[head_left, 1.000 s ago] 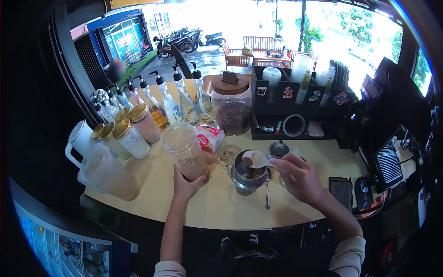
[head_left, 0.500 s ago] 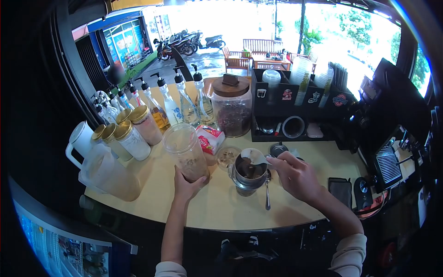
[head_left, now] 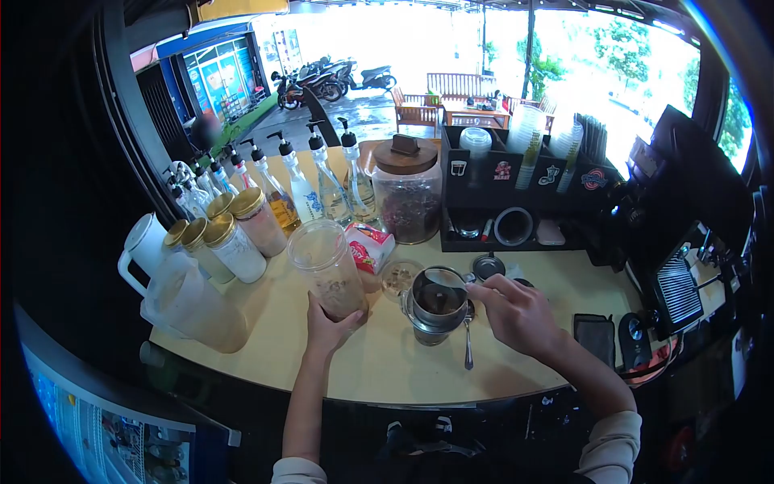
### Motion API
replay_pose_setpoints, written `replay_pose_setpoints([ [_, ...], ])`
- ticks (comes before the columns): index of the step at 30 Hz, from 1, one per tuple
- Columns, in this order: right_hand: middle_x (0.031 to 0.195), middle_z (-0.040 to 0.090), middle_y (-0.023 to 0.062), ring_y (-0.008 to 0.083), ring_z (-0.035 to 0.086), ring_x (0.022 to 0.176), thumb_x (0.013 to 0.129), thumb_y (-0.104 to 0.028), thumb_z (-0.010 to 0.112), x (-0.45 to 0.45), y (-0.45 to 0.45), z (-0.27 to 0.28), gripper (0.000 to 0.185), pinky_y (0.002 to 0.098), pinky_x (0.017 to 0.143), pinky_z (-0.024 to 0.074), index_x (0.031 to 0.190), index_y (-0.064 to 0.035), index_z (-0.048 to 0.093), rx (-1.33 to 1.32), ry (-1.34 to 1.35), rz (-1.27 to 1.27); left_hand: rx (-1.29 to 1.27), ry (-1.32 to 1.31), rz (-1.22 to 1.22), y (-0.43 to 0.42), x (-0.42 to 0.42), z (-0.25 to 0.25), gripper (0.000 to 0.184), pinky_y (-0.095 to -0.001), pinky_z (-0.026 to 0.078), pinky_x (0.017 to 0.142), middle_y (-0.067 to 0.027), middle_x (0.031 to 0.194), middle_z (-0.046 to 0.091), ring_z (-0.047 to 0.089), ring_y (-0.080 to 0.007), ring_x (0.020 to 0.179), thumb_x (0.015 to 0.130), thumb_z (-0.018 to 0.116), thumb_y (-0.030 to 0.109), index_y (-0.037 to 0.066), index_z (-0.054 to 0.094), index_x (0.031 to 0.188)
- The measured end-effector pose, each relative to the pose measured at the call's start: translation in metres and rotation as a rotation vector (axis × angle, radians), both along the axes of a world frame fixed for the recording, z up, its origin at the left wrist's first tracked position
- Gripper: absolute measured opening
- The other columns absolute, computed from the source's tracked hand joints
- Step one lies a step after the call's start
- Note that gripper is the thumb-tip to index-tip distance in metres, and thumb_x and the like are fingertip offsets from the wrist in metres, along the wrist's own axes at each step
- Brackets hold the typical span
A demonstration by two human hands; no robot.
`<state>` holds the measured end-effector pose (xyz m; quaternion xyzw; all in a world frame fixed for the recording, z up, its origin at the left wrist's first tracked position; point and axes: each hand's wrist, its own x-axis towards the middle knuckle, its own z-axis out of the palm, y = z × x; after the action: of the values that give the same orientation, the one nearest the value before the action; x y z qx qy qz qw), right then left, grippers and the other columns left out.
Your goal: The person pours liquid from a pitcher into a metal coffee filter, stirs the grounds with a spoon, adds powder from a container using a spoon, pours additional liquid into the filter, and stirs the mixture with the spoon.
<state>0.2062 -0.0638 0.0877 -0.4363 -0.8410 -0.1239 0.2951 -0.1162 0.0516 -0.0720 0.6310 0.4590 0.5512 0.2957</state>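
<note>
Left hand [head_left: 329,327] on clear jar [head_left: 329,270], right hand [head_left: 520,316] holding pale scoop [head_left: 443,282] at metal cup [head_left: 435,315].
Left: fingers and thumb wrapped round the jar's lower part, jar upright, left of the cup. Right: closed, pinching the scoop's handle from the right; scoop head at the cup mouth, dark contents visible below it. Cup sits at center on the counter [head_left: 379,375], spoon [head_left: 468,347] just right of it, clear lid [head_left: 400,276] just beside its far-left side. Metal lid [head_left: 488,266] is farther right on the far side; pink-and-white packet [head_left: 370,248] is between the clear jar and the large wood-lidded jar [head_left: 407,202]. Pitcher [head_left: 197,306] stands at left. Amount in scoop: cannot tell.
</note>
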Motion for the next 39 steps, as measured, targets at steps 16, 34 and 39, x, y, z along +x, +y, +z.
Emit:
replay_pose_setpoints([
  [16,0.088,0.061,0.0039,0.0208,0.062,0.085,0.073,0.0,0.064,-0.101,0.082,0.079,0.025,0.0347,0.08,0.0476,0.097,-0.0088,0.066,0.171,-0.112,0.163,-0.084,-0.016,0.002,-0.008,-0.005,0.007,0.103,-0.0416,0.042,0.101,-0.0188,0.128,0.047,0.049,-0.0289,0.121,0.057,0.09,0.02,0.003,0.023,0.134],
  [34,0.109,0.059,0.0076,0.0219,0.055,0.11,0.075,-0.005,0.065,-0.113,0.066,0.046,0.026,0.0489,0.106,0.0324,0.101,-0.0089,0.067,0.209,-0.02,0.215,0.126,0.244,0.25,-0.033,-0.001,0.031,0.099,-0.0457,0.029,0.107,-0.0224,0.133,0.036,0.034,-0.0387,0.128,0.063,0.084,0.023,-0.001,0.026,0.138],
  [39,0.11,0.058,0.0096,0.0264,0.056,0.105,0.08,0.002,0.061,-0.031,0.017,-0.006,0.023,0.0388,0.094,0.042,0.102,-0.0067,0.065,0.274,0.456,-0.144,0.411,0.079,0.247,-0.044,0.001,0.034,0.069,-0.0436,0.034,0.103,-0.0208,0.128,0.04,0.041,-0.0363,0.12,0.072,0.074,0.011,-0.002,0.039,0.13],
])
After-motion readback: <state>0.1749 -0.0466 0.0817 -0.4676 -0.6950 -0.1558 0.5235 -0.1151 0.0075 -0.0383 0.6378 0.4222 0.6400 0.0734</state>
